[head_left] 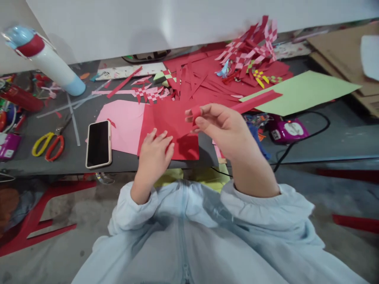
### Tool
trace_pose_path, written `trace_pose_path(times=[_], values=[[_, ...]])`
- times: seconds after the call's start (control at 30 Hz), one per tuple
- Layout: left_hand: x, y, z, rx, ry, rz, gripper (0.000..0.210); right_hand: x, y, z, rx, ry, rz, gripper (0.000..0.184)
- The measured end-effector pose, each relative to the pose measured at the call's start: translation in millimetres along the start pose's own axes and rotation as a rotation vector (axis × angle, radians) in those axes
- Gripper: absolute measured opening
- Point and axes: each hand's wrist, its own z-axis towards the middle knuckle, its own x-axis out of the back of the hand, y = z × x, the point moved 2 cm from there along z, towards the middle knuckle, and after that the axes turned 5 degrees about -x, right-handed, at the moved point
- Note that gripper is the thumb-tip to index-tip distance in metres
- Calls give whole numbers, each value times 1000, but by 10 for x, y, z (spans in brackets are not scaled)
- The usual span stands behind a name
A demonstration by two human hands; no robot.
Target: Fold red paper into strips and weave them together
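Note:
My left hand (155,154) lies flat, fingers spread, on a sheet of red paper (170,118) near the table's front edge. Raised over the right part of that sheet, my right hand (225,128) pinches a curled red paper strip (196,112) between thumb and fingers. Behind this hand a long folded red strip (260,99) reaches right over a light green sheet (308,92); whether it is the same strip I cannot tell. A pink sheet (122,122) lies partly beneath the red paper, on the left.
On the left are a phone (99,144), scissors (53,144) and a blue-white bottle (56,63). Cut red strips (192,81) and woven pink-red pieces (254,43) are heaped at the back. A purple box (287,129), a black cable (314,134) and cardboard (340,51) are on the right.

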Motion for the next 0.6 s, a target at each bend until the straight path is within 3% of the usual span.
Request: trace_pose_path(times=[0.1,0.2,0.33,0.47,0.53,0.6], values=[[-137,-14,-1,29,-137,185,47,-9,-211,57,61,21,-5,12],[-191,-37,-43,52,-192,250,52,-57,-392,121,156,29,-74,11],[-223,-12,-126,74,-193,264,51,-211,-564,221,279,-37,-133,15],[-237,52,-210,110,-149,236,49,-400,-539,328,333,-139,-133,10],[-202,66,-240,132,-99,191,45,-457,-418,377,266,-190,-75,6],[-127,53,-258,152,-21,126,39,-471,-227,411,70,-197,-62,9]])
